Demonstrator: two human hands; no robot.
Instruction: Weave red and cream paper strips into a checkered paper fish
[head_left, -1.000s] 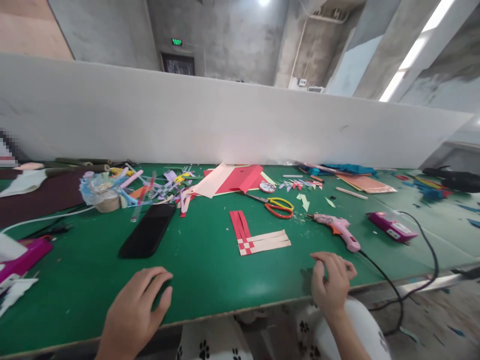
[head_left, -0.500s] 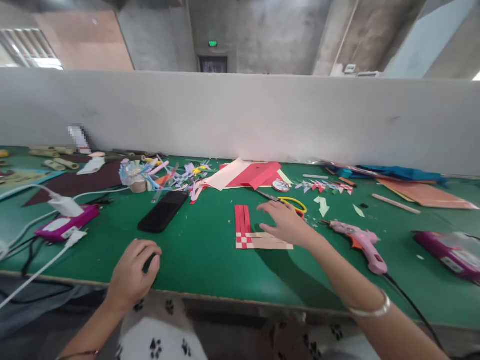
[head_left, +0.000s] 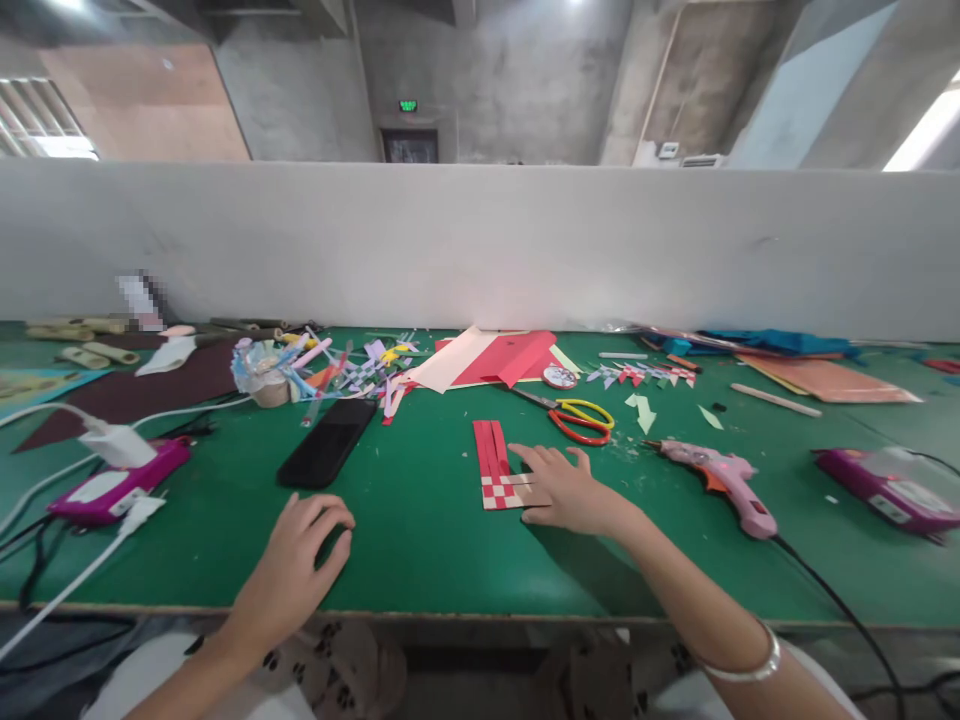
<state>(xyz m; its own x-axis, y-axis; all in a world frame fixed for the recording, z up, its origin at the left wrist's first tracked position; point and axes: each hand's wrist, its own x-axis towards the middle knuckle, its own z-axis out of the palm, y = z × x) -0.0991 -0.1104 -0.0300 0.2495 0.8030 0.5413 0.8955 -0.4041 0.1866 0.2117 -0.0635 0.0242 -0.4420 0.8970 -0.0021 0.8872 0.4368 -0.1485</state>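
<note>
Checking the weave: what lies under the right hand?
The woven paper piece: red strips and checkered corner show; the right hand covers its cream strips.

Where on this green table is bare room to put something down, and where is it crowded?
Bare green lies between the left hand and the right hand at the front edge, and between the phone and the woven strips. Crowded: the back, around paper scraps and scissors.

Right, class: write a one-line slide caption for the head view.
Right hand flat on a red-and-cream woven paper mat, left hand resting on the green table.
</note>
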